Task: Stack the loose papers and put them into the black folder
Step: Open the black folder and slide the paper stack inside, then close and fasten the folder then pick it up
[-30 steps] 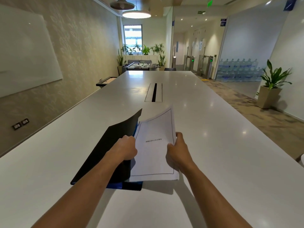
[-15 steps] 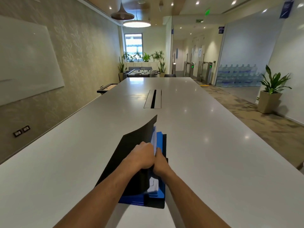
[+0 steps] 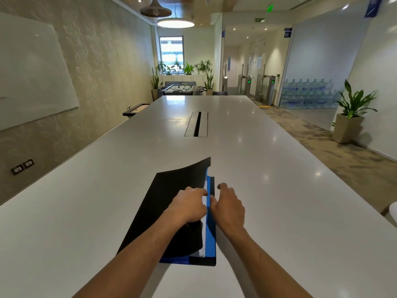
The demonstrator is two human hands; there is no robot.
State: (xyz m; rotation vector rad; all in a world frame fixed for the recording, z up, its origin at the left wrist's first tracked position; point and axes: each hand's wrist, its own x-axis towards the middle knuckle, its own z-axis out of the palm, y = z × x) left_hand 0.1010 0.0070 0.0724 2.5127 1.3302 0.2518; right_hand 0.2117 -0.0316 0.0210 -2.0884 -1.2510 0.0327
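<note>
The black folder (image 3: 171, 203) lies on the counter (image 3: 86, 211) at 6 o'clock. The left hand (image 3: 190, 204) presses its cover flat, fingers curled. A sliver of the papers (image 3: 203, 237) shows at the right edge — misaligned sheets may crease there. The right hand (image 3: 228, 206) rests beside it, open and empty.

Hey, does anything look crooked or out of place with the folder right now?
Slightly. The black folder isn't shut flat: its cover bows up at the far corner, and a strip of white papers and blue lining shows along its right edge. The left hand presses the cover; the right hand rests beside it.
</note>
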